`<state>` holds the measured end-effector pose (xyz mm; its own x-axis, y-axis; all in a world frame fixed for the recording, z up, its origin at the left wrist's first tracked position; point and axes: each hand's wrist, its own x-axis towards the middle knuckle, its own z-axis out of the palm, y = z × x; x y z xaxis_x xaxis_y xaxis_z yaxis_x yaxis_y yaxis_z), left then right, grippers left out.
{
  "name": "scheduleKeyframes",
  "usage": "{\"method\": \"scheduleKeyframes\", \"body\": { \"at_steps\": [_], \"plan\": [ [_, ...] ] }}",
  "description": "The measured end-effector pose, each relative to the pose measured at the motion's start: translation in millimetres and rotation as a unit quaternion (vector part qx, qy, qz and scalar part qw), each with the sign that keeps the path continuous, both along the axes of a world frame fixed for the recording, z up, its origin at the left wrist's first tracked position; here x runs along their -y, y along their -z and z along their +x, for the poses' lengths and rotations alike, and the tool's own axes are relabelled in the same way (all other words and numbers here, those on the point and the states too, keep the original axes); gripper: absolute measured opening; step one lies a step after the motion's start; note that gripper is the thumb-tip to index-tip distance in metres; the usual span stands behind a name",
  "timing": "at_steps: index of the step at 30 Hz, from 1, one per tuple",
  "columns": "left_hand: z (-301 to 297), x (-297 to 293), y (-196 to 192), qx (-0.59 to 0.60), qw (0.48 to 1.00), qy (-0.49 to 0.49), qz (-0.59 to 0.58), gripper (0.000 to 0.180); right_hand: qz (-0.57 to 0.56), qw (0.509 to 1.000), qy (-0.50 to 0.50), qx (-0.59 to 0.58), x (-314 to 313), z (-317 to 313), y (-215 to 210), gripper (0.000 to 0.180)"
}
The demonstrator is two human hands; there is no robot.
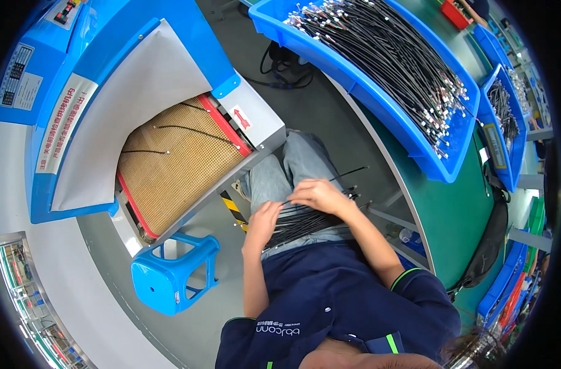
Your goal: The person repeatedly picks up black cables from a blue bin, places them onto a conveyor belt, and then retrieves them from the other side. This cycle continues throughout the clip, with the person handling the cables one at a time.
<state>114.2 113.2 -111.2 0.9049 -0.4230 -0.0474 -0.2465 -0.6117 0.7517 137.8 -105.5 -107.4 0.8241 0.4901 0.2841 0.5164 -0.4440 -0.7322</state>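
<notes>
A bundle of thin black cables with metal ends lies across my lap, on my jeans. My left hand rests on the bundle's left end with its fingers curled over the cables. My right hand sits on top of the bundle a little farther out and pinches one or a few cables, whose tips stick out to the right. The two hands are a hand's width apart.
A blue machine with a tan mesh conveyor belt carrying three single cables stands to my left. A blue plastic stool stands below it. On the green table to my right are blue bins full of black cables.
</notes>
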Motion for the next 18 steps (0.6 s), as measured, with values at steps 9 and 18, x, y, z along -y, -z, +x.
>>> {"method": "scheduleKeyframes", "body": {
  "at_steps": [9, 18],
  "plan": [
    [4.4, 5.9, -24.1, -0.139, 0.977, -0.105, -0.124, 0.018, 0.014, 0.999, -0.005, 0.042, -1.2, 4.2, -10.6, 0.022],
    [9.1, 16.3, -35.4, -0.094, 0.988, -0.066, -0.103, 0.017, 0.047, 0.999, -0.010, 0.025, -3.8, 4.5, -16.9, 0.019]
  ]
}}
